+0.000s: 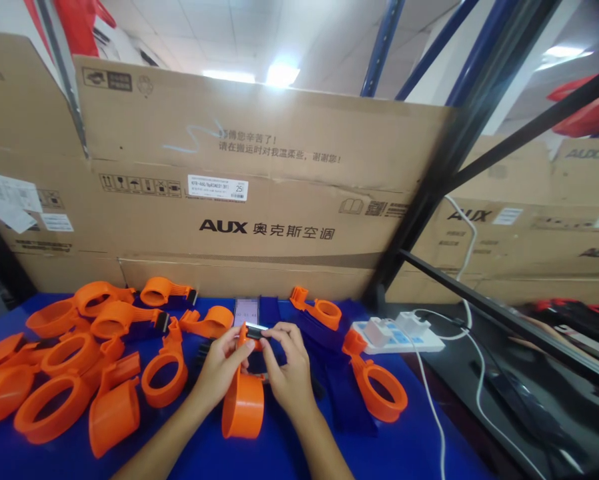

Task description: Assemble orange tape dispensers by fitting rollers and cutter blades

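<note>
Both of my hands hold one orange plastic ring part [243, 407] upright on the blue table [404, 447], just in front of me. My left hand [221, 363] pinches its upper end from the left, fingers closed. My right hand [288, 367] grips from the right, thumb and fingers pressed on a small black piece [256, 329] at the top of the part. A phone [246, 311] lies flat just beyond my fingers.
Several more orange ring parts [74, 360] are heaped on the left; others lie at the right [377, 393] and behind [319, 309]. A white power strip [397, 337] with cables sits right. Large cardboard boxes [259, 200] wall the back. A black frame [479, 307] edges the table's right.
</note>
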Tool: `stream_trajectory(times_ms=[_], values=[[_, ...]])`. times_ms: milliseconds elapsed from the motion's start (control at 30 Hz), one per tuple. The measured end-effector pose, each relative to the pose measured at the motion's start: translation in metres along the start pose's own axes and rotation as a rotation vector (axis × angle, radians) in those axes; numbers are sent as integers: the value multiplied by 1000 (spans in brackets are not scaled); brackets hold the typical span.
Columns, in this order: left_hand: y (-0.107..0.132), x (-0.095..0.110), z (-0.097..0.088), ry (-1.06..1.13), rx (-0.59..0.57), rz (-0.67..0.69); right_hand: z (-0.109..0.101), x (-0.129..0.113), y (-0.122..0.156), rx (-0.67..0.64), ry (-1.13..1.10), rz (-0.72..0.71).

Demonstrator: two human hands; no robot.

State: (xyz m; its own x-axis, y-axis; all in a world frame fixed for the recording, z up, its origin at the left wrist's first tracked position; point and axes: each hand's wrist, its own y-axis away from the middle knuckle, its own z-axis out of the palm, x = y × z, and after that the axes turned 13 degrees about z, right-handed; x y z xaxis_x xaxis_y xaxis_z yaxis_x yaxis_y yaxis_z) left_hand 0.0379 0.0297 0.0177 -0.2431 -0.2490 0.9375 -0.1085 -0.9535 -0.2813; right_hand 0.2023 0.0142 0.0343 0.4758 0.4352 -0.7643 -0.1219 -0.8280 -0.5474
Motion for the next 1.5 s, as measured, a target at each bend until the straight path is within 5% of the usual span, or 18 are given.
stream_trajectory(times_ms=[500,633,800,1133,1500], values=[[-3,-10,-4,33,151,-64,-2,-1,-1,-134,-128,101],[-8,-6,-10,87,217,-65,-7,14,-2,46,226,253],[-12,-4,-14,139,266,-80,-11,32,1,-8,682,314],[-7,-2,-8,152,251,-100,-4,44,0,-117,477,217],[-8,-2,-8,139,249,-91,-4,42,-1,-99,437,233]])
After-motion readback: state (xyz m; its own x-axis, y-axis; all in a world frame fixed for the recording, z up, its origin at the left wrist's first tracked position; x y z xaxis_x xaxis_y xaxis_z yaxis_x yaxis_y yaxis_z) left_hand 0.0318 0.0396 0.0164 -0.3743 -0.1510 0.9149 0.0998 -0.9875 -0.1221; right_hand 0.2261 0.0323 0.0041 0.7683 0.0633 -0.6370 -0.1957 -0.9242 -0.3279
